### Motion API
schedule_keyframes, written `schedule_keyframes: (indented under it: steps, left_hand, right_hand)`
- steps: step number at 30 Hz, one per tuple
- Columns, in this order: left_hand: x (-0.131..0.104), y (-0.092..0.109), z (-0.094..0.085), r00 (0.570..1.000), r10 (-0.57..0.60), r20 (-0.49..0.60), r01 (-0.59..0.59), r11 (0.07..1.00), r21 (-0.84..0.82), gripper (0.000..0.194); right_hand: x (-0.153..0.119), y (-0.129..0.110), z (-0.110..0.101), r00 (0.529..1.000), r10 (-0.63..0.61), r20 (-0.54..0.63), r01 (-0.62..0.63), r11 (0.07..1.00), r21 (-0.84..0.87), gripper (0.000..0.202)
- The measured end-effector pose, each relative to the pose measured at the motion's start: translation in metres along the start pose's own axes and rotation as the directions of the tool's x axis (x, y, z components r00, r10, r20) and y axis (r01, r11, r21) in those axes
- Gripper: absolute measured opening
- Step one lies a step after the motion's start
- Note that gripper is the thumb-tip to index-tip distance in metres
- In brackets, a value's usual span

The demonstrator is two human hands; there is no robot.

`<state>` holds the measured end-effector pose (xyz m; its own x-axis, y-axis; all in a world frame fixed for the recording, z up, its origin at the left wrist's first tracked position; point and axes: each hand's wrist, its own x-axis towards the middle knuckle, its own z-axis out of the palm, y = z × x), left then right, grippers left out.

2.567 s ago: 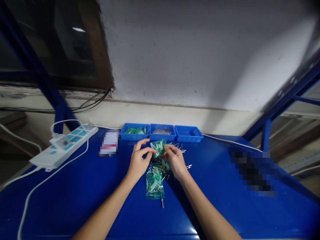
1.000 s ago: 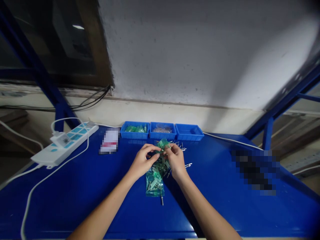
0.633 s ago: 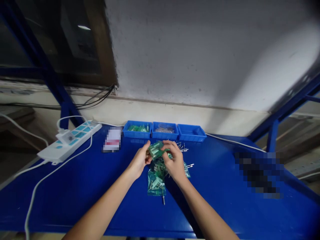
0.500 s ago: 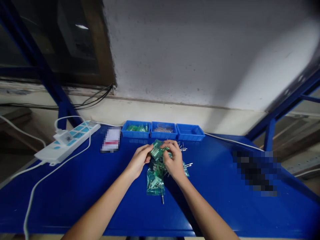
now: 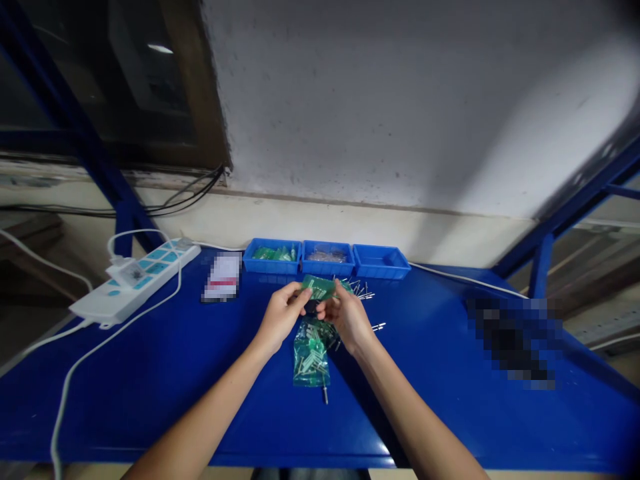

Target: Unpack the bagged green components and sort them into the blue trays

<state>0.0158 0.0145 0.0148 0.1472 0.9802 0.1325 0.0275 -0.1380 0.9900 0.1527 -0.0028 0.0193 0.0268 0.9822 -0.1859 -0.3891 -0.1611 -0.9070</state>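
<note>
Between both hands a green plastic bag [image 5: 320, 287] with small metal pieces inside is held up over the table. My left hand [image 5: 283, 317] pinches its left side, thumb on top. At its right side, my right hand [image 5: 349, 316] grips it between thumb and fingers. Below them on the table lies another green bag [image 5: 312, 363] with silvery rivet-like pins showing through. One loose pin [image 5: 325, 395] sticks out past its lower edge. More loose pins [image 5: 364, 291] lie scattered behind and to the right of my right hand, which partly hides the pile.
Three blue bins stand along the wall: a left bin [image 5: 273, 267] with green bags, a middle bin [image 5: 327, 269] with clear bags, and a right bin [image 5: 381, 271]. A white power strip [image 5: 135, 283] with cords, a blurred phone-like item [image 5: 222, 277] and a blurred dark object [image 5: 510, 343] also lie on the blue table [image 5: 240, 420].
My right hand has turned and moved its grip to the right side of the upper bag. That bag is now stretched flatter between the hands and tilted differently.
</note>
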Motion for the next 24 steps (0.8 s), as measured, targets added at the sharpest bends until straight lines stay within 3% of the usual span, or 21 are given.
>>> schedule_keyframes:
  steps: [3, 7, 12, 15, 19, 21, 24]
  left_hand:
    - [0.0, -0.002, 0.0, 0.999, -0.053, 0.001, 0.053, 0.997, -0.06, 0.025]
    - [0.002, 0.0, -0.001, 0.977, -0.211, 0.033, 0.211, 0.931, -0.299, 0.036]
    - [0.006, 0.004, -0.002, 0.945, -0.322, 0.051, 0.304, 0.815, -0.493, 0.031]
    - [0.007, 0.001, -0.002, 0.934, -0.352, 0.06, 0.333, 0.799, -0.5, 0.023]
    - [0.006, -0.002, -0.002, 0.917, -0.389, 0.092, 0.387, 0.804, -0.452, 0.027]
    - [0.006, -0.001, -0.002, 0.893, -0.438, 0.1, 0.438, 0.799, -0.412, 0.034]
    - [0.006, 0.001, -0.003, 0.851, -0.512, 0.119, 0.516, 0.772, -0.372, 0.043]
  right_hand:
    - [0.001, -0.002, -0.001, 0.997, -0.07, -0.034, 0.072, 0.997, 0.036, 0.028]
    - [0.005, 0.002, -0.004, 0.976, -0.14, -0.166, 0.157, 0.983, 0.095, 0.02]
    - [0.007, 0.005, -0.005, 0.897, -0.338, -0.286, 0.333, 0.94, -0.066, 0.033]
    - [0.003, 0.005, -0.004, 0.863, -0.445, -0.24, 0.402, 0.892, -0.207, 0.034]
    - [-0.003, 0.007, -0.001, 0.798, -0.585, -0.149, 0.509, 0.785, -0.354, 0.012]
    - [-0.006, 0.008, 0.001, 0.755, -0.653, -0.066, 0.564, 0.697, -0.443, 0.006]
    - [-0.009, 0.007, 0.003, 0.676, -0.73, 0.101, 0.651, 0.528, -0.545, 0.013]
